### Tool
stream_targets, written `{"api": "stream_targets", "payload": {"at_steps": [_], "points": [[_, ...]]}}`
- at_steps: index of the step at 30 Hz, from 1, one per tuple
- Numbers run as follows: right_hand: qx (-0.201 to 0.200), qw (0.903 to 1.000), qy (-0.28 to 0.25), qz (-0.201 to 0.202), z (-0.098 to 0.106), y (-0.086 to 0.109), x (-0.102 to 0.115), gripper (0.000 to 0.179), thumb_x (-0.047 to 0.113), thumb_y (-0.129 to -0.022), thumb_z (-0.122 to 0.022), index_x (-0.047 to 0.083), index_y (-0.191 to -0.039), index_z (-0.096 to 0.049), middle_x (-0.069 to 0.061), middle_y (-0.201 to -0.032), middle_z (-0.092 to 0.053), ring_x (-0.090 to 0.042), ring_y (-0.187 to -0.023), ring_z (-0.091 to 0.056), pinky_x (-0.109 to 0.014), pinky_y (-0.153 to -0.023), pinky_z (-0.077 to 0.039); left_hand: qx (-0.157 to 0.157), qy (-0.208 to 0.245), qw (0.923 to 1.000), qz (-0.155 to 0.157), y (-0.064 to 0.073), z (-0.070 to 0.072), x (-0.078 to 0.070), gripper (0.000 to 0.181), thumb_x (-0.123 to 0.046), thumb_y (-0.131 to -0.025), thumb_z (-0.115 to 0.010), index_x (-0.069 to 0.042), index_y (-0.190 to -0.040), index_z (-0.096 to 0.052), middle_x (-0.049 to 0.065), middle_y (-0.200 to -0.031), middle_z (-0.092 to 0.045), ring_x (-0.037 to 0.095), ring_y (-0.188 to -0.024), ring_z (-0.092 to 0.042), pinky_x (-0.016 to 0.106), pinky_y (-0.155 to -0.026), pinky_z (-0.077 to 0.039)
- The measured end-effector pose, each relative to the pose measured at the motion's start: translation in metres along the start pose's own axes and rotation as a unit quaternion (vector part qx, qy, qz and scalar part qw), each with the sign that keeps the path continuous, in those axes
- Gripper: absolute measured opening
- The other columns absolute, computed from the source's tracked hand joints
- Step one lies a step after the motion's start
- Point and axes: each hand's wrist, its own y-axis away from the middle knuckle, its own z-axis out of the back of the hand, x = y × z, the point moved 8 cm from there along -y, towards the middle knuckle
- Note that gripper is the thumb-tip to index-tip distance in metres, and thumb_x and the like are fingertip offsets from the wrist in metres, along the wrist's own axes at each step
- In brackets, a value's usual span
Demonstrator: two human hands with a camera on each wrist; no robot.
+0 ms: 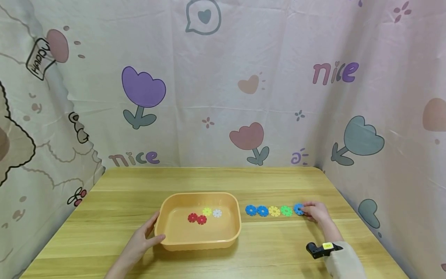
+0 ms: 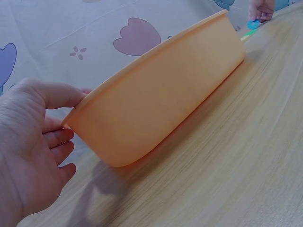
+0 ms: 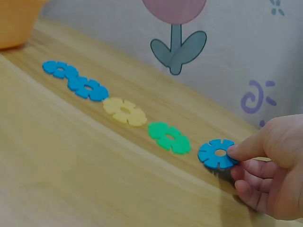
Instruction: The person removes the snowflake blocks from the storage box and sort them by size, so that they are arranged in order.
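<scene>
My left hand [image 1: 141,238] grips the left rim of a yellow-orange plastic basin [image 1: 198,245], its thumb at the near left corner. In the left wrist view, the loosely bent lower fingers lie outside the basin wall [image 2: 156,99]. My right hand [image 1: 316,213] pinches a blue notched flower disc [image 3: 217,154] between thumb and fingers, tilted just over the table. This disc is at the right end of a row: a green disc [image 3: 169,137], a yellow disc [image 3: 124,112] and two blue discs [image 3: 88,88] lie flat to its left.
Inside the basin lie two red discs [image 1: 197,218], a yellow-green disc [image 1: 207,211] and a white disc [image 1: 217,213]. The wooden table [image 1: 278,248] meets a printed cloth curtain [image 1: 209,97] at its back and sides. A black strap device [image 1: 322,250] sits on my right wrist.
</scene>
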Motion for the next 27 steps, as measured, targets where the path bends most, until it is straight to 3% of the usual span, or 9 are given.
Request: {"api": "stream_targets", "payload": {"at_steps": [8,18,27], "points": [[-0.007,0.9988,0.047,0.008,-0.0036,0.0011,0.0024,0.022,0.001,-0.083,-0.059,-0.014,-0.100,-0.057,-0.003,-0.068,-0.053,-0.011,-0.056,-0.049,-0.022,-0.048,-0.045,-0.006,-0.009,0.9999,-0.002,0.0001,0.0007,0.0004,0.074,-0.008,-0.085,-0.063,0.005,-0.144,-0.020,0.026,-0.149,-0.016,0.045,-0.134,-0.014,0.060,-0.104,-0.010],[-0.016,0.9948,0.100,0.013,-0.0061,0.0006,0.0048,0.018,0.003,-0.084,-0.060,-0.011,-0.095,-0.061,-0.004,-0.068,-0.053,-0.013,-0.059,-0.049,-0.025,-0.049,-0.045,0.000,-0.005,1.0000,-0.004,-0.0006,0.0002,-0.0005,0.073,-0.008,-0.086,-0.062,0.004,-0.145,-0.020,0.027,-0.149,-0.014,0.046,-0.134,-0.012,0.063,-0.103,-0.009],[-0.018,0.9963,0.081,0.022,-0.0032,-0.0005,0.0023,0.021,0.004,-0.084,-0.062,-0.012,-0.097,-0.060,-0.004,-0.071,-0.056,-0.012,-0.060,-0.051,-0.023,-0.050,-0.047,-0.005,-0.011,0.9999,-0.009,0.0006,0.0006,-0.0007,0.073,-0.007,-0.086,-0.062,0.006,-0.144,-0.020,0.028,-0.148,-0.016,0.046,-0.133,-0.014,0.063,-0.103,-0.011]]}}
